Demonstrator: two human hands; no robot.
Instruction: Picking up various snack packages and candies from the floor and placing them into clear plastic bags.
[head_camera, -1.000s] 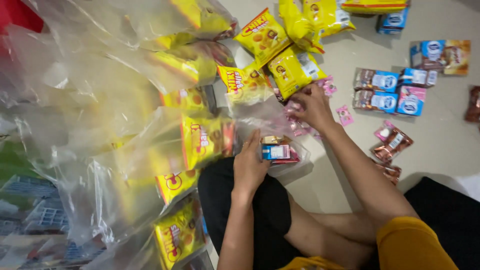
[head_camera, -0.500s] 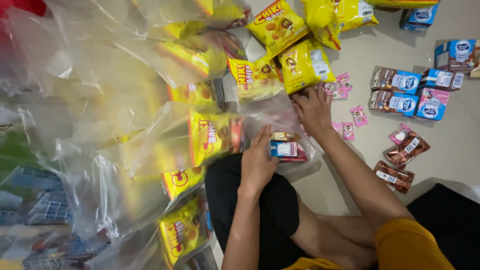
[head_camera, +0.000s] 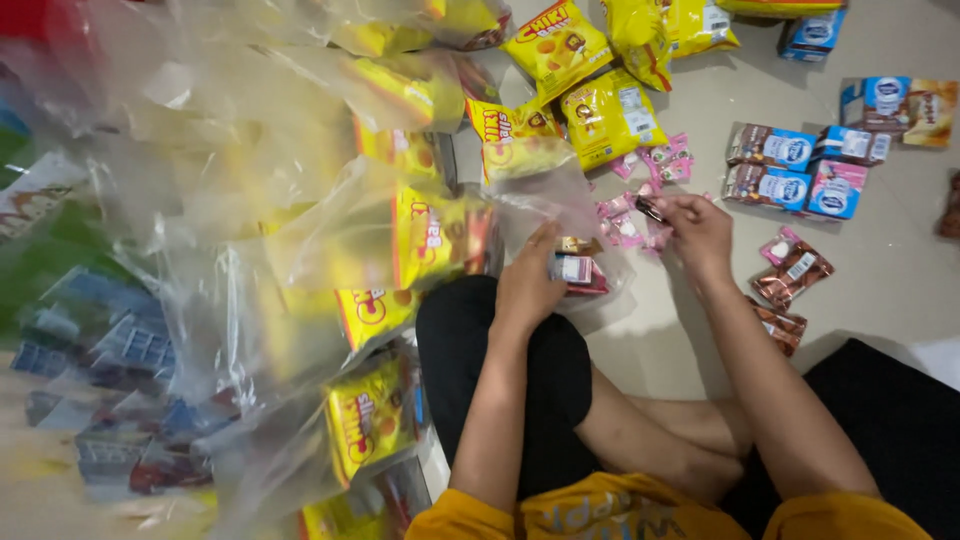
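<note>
My left hand (head_camera: 528, 285) grips the mouth of a small clear plastic bag (head_camera: 560, 215) that rests against my knee, with a few small snack packs (head_camera: 575, 268) inside it. My right hand (head_camera: 700, 232) is closed on a small pink sachet (head_camera: 652, 208), held just above a loose cluster of pink sachets (head_camera: 650, 165) on the floor. The sachet is partly hidden by my fingers.
A heap of clear bags filled with yellow snack packets (head_camera: 300, 230) fills the left. Loose yellow snack bags (head_camera: 605, 115) lie ahead. Blue, brown and pink drink sachets (head_camera: 800, 170) and brown wrapped sweets (head_camera: 790, 270) lie on the grey floor at right.
My right hand has drawn back from the pile of pink sachets toward the clear bag, now with a sachet in its fingers. My left hand stays on the bag.
</note>
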